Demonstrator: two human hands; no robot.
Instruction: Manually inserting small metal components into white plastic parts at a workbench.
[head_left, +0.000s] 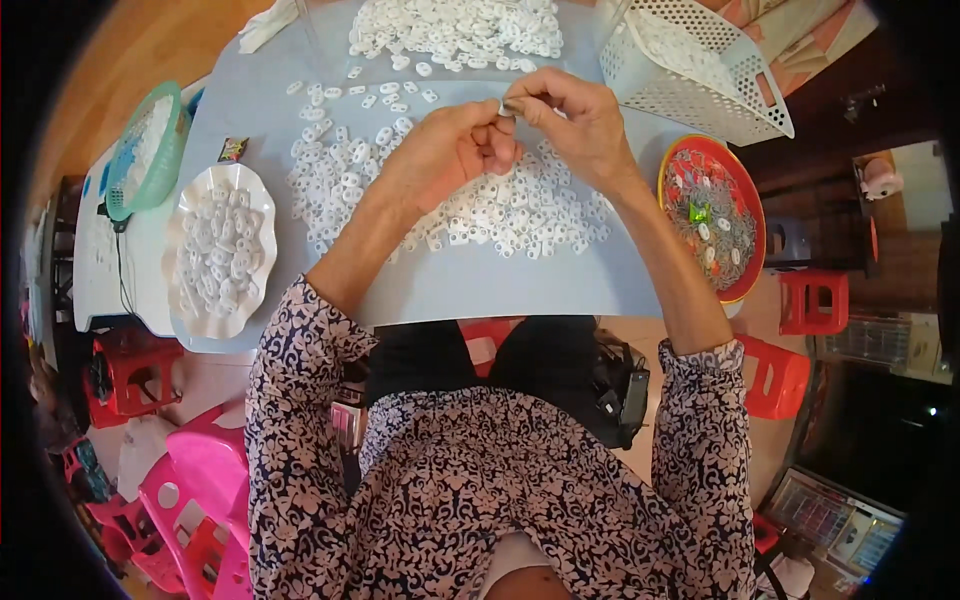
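Above the far half of the grey-blue table (450,290), my two hands meet at the fingertips. A small white plastic piece (506,108) shows between them, mostly covered by the fingers. My left hand (455,150) pinches it with thumb and forefinger, the other fingers curled. From the right, my right hand (580,125) presses thumb and forefinger against the same piece; whether it also grips a second small part is hidden. Below the hands spreads a loose layer of small white plastic pieces with holes (500,215). A larger heap of similar pieces (455,30) lies at the far edge.
At left stands a scalloped white dish (265,255) of white ovals, with a green basket (180,150) beyond and a small wrapped packet (232,150) nearby. A red bowl (757,215) at right holds small metal parts. A perforated white basket (740,120) stands far right. Stools surround the table.
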